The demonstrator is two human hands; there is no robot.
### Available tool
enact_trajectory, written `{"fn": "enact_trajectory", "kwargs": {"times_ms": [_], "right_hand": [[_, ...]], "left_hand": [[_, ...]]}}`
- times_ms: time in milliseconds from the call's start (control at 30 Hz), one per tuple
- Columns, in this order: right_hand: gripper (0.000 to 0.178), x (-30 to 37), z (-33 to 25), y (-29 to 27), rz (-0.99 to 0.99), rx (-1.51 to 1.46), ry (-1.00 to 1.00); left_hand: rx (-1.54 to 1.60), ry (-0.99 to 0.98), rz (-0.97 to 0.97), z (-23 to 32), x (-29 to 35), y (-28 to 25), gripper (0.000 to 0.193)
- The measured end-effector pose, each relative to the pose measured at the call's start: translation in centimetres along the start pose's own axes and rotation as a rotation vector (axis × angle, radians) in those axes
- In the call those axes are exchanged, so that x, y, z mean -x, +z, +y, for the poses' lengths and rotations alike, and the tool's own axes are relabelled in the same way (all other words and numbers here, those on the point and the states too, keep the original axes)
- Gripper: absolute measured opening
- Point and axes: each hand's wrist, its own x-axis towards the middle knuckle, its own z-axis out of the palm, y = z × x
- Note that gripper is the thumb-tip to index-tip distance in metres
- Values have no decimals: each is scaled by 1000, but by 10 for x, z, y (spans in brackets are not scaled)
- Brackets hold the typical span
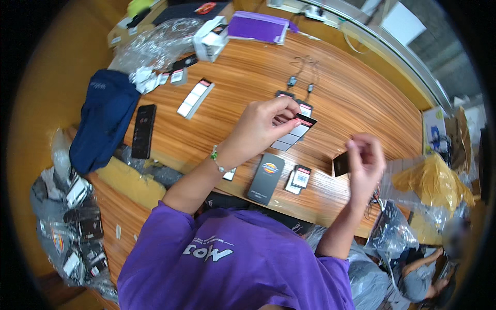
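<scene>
In my left hand (pixel 268 124), thumb and fingers pinch a black-edged label card (pixel 293 133) with white panels and a red band. Off to the right, my right hand (pixel 367 160) has its fingers closed on a small dark tag (pixel 341 164). Just beyond the left hand lie tags with dark cords (pixel 306 107), partly covered by it. Near the table's front edge rests a dark grey hang tag (pixel 266 178) with a round emblem. Beside it are a few small black-and-white tags (pixel 301 176), overlapping.
A stack of white label cards (pixel 195 99) and a black phone (pixel 143 132) lie left, beside navy cloth (pixel 103 119). Clear plastic (pixel 160 44) and a purple pouch (pixel 258 27) are at the back. Plastic bags (pixel 392 232) crowd the right; another person (pixel 419 276) is lower right.
</scene>
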Motion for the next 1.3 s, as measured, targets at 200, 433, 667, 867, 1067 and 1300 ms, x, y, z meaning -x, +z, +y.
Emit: {"fn": "enact_trajectory", "kwargs": {"times_ms": [200,433,667,867,1067,1300], "right_hand": [[7,0,-12,30,-7,56,-109],[10,0,-6,30,62,-84,-87],[12,0,-10,28,37,-71,-57],[13,-1,-8,24,-18,-348,95],[14,-4,-6,19,-49,-394,148],[18,-9,-11,14,-128,-540,202]], "left_hand": [[60,36,63,0,-14,41,18],[89,39,-55,9,-12,50,14],[-44,147,-94,14,-10,46,14],[-116,205,-125,14,-13,46,14],[23,102,-77,16,-11,49,13],[-280,523,4,15,-19,44,13]]}}
